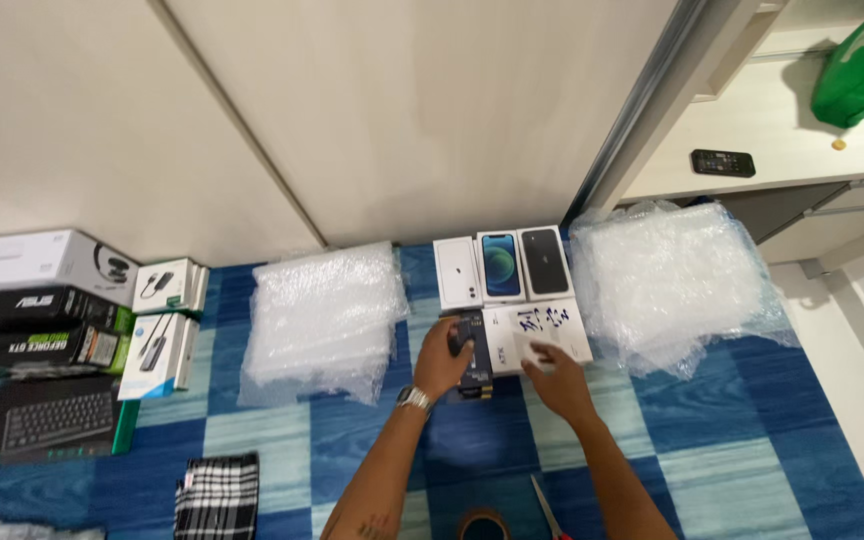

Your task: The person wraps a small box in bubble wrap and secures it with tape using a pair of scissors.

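Our left hand [442,358] closes around a small dark box [472,352] on the blue checked mat [712,440], while our right hand [555,378] presses flat, fingers spread, on the white box [542,335] just beside it. We seem to be lining up the boxes. Beyond them lie three flat phone boxes [501,266], with crinkly bubble wrap [324,318] to either side.

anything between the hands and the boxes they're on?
Nothing visible. The left hand already rests on the small dark box, and the right hand has its fingers on the white box with blue markings. Both boxes lie on the blue checked mat.
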